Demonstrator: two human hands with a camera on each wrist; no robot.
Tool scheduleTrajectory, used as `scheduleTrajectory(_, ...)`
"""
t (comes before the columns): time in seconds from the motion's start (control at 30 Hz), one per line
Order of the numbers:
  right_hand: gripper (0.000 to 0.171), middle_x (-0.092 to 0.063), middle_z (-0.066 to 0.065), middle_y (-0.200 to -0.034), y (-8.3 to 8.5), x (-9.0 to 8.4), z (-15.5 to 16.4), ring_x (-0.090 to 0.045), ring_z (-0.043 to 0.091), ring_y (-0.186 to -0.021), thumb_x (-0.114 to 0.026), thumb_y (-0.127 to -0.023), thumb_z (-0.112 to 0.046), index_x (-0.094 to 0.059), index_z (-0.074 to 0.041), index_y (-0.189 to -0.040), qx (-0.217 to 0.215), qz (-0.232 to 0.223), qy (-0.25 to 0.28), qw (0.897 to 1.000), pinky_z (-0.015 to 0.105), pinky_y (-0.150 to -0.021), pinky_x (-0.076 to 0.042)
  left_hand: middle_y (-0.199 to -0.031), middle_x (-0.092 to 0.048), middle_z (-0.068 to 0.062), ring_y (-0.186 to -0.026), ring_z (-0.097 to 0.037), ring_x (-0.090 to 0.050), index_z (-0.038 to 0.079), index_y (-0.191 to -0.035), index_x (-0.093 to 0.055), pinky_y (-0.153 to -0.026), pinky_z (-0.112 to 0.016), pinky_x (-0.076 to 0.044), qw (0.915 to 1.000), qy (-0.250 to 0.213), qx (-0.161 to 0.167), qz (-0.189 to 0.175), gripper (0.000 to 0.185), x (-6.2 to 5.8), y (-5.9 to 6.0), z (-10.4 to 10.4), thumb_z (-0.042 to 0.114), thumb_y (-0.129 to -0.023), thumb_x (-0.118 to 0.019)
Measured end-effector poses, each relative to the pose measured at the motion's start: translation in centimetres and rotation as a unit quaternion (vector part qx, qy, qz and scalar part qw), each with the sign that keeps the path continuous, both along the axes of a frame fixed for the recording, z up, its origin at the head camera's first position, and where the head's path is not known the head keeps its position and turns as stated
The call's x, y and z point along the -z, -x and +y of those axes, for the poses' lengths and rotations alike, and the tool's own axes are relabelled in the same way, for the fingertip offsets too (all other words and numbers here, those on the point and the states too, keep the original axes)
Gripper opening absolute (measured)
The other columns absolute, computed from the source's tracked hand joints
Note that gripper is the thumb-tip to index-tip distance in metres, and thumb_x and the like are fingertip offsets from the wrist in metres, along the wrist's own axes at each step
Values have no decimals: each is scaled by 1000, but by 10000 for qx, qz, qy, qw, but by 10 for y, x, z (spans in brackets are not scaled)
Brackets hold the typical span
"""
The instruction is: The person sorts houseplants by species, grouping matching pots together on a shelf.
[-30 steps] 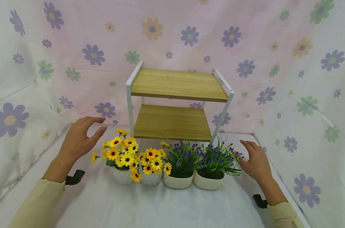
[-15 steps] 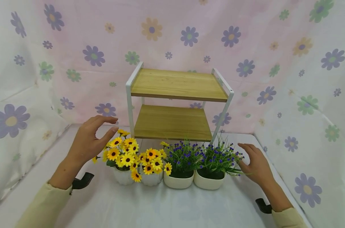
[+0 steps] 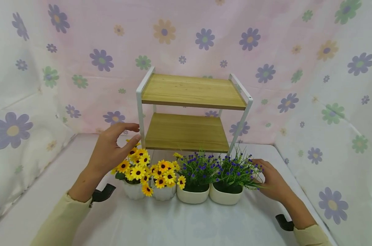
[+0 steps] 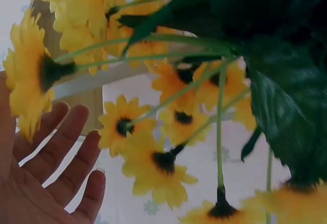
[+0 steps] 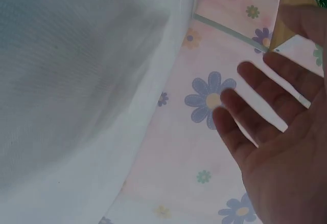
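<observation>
My left hand (image 3: 109, 150) hangs with fingers spread and thumb apart at the left side of a pot of yellow artificial sunflowers (image 3: 138, 171), overlapping some blooms in the head view. Its palm shows beside the yellow petals (image 4: 125, 124) in the left wrist view. A second sunflower pot (image 3: 163, 193) stands to the right. Beyond it are two cream oval pots (image 3: 193, 197) of grass with small purple flowers. My right hand (image 3: 273, 182) is at the outer side of the rightmost purple-flowered plant (image 3: 235, 171), its fingers loosely extended behind the leaf tips and nothing held.
Behind the row of pots stands a two-tier rack with a wooden upper shelf (image 3: 192, 90), a wooden lower shelf (image 3: 186, 133) and white side frames (image 3: 140, 119). White cloth (image 3: 173, 225) covers the table. Flower-printed cloth (image 3: 186, 37) hangs at the back and both sides.
My left hand has moved right, from beside the leftmost sunflowers to overlapping them. My right hand has shifted slightly left and down toward the purple-flowered plant. Pots and rack stay put.
</observation>
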State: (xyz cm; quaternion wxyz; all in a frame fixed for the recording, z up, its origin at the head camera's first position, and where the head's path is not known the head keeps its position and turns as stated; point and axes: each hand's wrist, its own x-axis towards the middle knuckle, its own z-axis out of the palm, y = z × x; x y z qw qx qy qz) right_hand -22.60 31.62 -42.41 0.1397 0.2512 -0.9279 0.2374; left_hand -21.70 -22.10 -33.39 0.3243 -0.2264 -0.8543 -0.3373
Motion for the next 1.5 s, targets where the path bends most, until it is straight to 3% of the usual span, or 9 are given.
scheduleTrajectory(0.2, 68, -61, 21, -143, -3, 2, -4, -54, 48, -136, -81, -83, 1, -55, -1, -146, -411, -561, 242, 9973, 69, -107, -44, -117, -75, -10, -119, -34, -66, 10, -130, -72, -105, -66, -46, 9999, -102, -1, -109, 32, -1, 0, 8, 14, -98, -77)
scheduleTrajectory(0.33, 56, -70, 3, -131, -3, 4, -6, -64, 28, -126, -83, -86, -7, -64, -8, -138, -522, -868, 238, 9946, 54, -104, -53, -115, -76, -10, -115, -33, -67, 9, -128, -72, -103, -64, -48, 9998, -105, -52, -145, 30, -2, -1, 10, 11, -99, -77)
scheduleTrajectory(0.43, 43, -73, -8, -116, -4, 8, -4, -67, 12, -109, -83, -86, -9, -69, -12, -127, -783, -842, 87, 9933, 43, -93, -58, -114, -76, -9, -112, -31, -69, 9, -127, -72, -101, -61, -50, 9998, -122, -51, -137, 28, -2, 0, 11, 9, -99, -76)
scheduleTrajectory(0.57, 57, -69, 10, -134, -10, 11, -6, -65, 32, -124, -85, -87, -21, -64, -3, -137, -878, -979, -50, 9913, 57, -100, -55, -112, -77, -8, -108, -28, -70, 9, -124, -72, -99, -56, -51, 9998, -159, -69, -130, 26, 1, 3, 11, 6, -99, -75)
scheduleTrajectory(0.67, 81, -54, 22, -153, -15, 13, -13, -48, 51, -142, -88, -87, -38, -53, -4, -151, -633, -1354, 49, 9888, 72, -107, -44, -112, -77, -7, -106, -27, -70, 9, -124, -72, -97, -54, -51, 9997, -165, -108, -122, 25, 2, 4, 11, 6, -99, -75)
scheduleTrajectory(0.8, 92, -49, 17, -160, -13, 19, -20, -42, 48, -148, -92, -82, -48, -51, -10, -155, -606, -1596, 292, 9849, 70, -111, -41, -111, -77, -7, -103, -25, -70, 9, -124, -72, -94, -50, -51, 9998, -160, -133, -79, 25, 4, 5, 11, 6, -100, -74)
scheduleTrajectory(1.2, 99, -50, 13, -158, -15, 18, -29, -43, 43, -148, -94, -78, -49, -47, -11, -157, -667, -1137, 310, 9908, 66, -113, -42, -111, -77, -7, -103, -25, -70, 9, -124, -72, -93, -47, -52, 9996, -155, -199, -107, 24, 5, 5, 12, 8, -100, -75)
scheduleTrajectory(1.5, 88, -56, 13, -153, -16, 11, -25, -50, 43, -143, -96, -78, -44, -56, -11, -149, -677, -840, 198, 9940, 65, -108, -47, -110, -77, -7, -101, -24, -71, 8, -123, -72, -92, -45, -53, 9998, -121, -178, -41, 24, 6, 7, 11, 6, -99, -75)
